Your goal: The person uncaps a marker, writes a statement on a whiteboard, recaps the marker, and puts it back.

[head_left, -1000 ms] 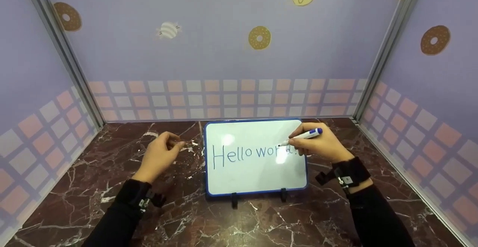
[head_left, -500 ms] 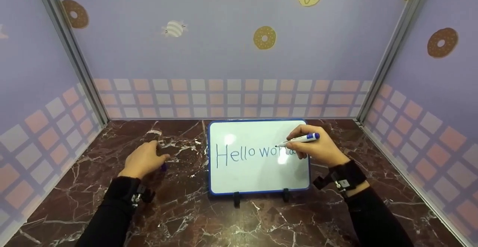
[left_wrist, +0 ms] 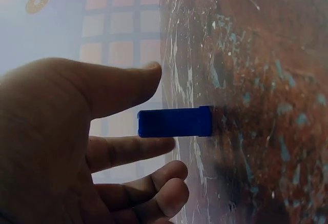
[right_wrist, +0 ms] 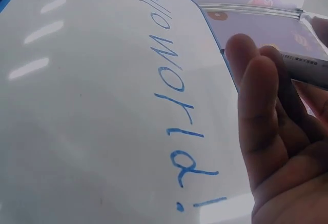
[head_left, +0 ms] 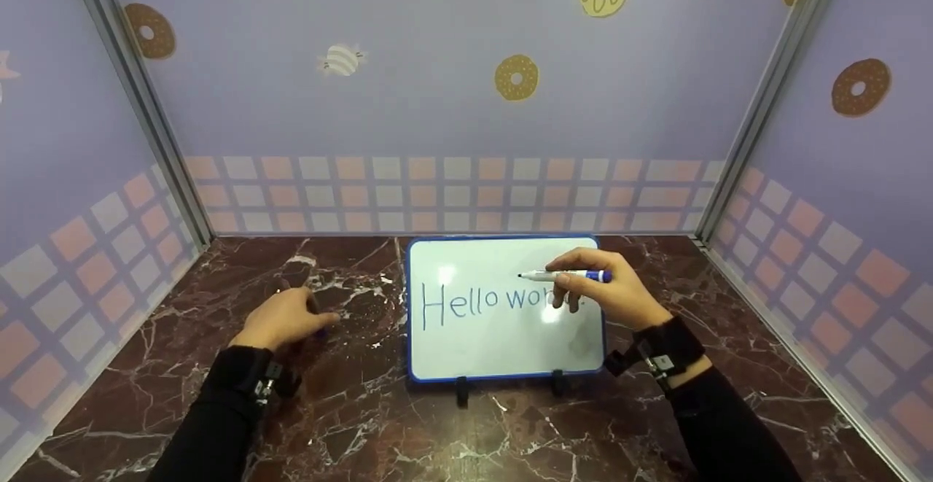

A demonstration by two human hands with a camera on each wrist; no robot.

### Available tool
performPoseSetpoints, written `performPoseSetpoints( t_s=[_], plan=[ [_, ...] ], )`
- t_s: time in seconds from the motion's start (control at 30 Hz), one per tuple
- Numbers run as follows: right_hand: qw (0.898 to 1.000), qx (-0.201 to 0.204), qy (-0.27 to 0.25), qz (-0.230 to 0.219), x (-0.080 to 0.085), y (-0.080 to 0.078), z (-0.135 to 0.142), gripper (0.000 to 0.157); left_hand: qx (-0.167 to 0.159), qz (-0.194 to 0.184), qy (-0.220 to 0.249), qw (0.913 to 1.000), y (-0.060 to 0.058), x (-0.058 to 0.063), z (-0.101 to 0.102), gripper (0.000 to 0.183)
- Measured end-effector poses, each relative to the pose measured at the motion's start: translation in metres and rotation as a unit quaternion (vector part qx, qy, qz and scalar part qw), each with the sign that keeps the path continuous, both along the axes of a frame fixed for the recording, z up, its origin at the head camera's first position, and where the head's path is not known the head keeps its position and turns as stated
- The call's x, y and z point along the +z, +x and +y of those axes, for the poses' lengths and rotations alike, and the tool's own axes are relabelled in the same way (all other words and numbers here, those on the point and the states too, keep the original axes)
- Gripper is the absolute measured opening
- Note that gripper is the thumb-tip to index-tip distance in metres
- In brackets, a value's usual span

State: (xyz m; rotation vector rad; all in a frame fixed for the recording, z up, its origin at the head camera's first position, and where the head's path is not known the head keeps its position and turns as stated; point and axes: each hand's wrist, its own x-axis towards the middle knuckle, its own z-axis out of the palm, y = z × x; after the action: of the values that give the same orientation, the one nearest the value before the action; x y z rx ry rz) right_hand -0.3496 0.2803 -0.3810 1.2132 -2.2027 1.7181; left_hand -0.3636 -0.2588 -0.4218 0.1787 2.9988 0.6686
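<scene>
In the head view a white marker (head_left: 541, 276) with a blue rear end lies almost level, pinched by my right hand (head_left: 619, 292). Its dark tip points left, over the upper part of a blue-framed whiteboard (head_left: 481, 351). Blue handwriting, "Hello world!" (right_wrist: 174, 98), reads in full in the right wrist view. My left hand (head_left: 280, 318) is low over the table, left of the board. A blue marker cap (left_wrist: 174, 122) stands upright on the table between its thumb and index finger. The thumb is apart from the cap; whether the index finger touches it, I cannot tell.
The whiteboard leans back on small black stand feet (head_left: 462, 392) on the dark red marbled table (head_left: 364, 431). Purple walls with printed sweets and pink squares (head_left: 482, 196) enclose the table at the back and both sides.
My left hand has moved left and down, away from the board, and now stays by the blue cap. My right hand has tilted the marker flatter, its tip shifting left and slightly up.
</scene>
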Motion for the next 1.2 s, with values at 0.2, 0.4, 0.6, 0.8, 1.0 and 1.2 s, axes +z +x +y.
performPoseSetpoints(
  t_s=[0.2, 0.4, 0.6, 0.8, 1.0, 1.2],
  plan=[
    [1.000, 0.011, -0.014, -0.003, -0.001, 0.000, -0.003, 0.023, -0.009, -0.013, 0.007, 0.9998, 0.002, 0.001, -0.001, 0.046],
    [1.000, -0.006, -0.007, -0.026, 0.000, 0.001, -0.006, 0.017, -0.007, -0.021, 0.000, 0.9998, 0.001, 0.000, -0.003, 0.035],
    [0.999, -0.003, -0.012, -0.041, 0.001, 0.002, -0.008, 0.014, -0.021, -0.021, 0.004, 0.9995, 0.001, 0.000, -0.007, 0.030],
    [0.998, -0.019, -0.008, -0.053, 0.001, 0.003, -0.010, 0.014, -0.027, 0.002, 0.026, 0.9993, 0.006, 0.007, -0.007, 0.026],
    [0.998, -0.032, 0.001, -0.053, 0.002, 0.004, -0.010, 0.013, -0.058, 0.048, 0.099, 0.9922, 0.012, 0.025, 0.005, 0.027],
    [0.998, -0.022, 0.002, -0.053, 0.002, 0.006, -0.010, 0.012, -0.061, 0.098, 0.141, 0.9832, 0.021, 0.048, 0.030, 0.028]
  ],
)
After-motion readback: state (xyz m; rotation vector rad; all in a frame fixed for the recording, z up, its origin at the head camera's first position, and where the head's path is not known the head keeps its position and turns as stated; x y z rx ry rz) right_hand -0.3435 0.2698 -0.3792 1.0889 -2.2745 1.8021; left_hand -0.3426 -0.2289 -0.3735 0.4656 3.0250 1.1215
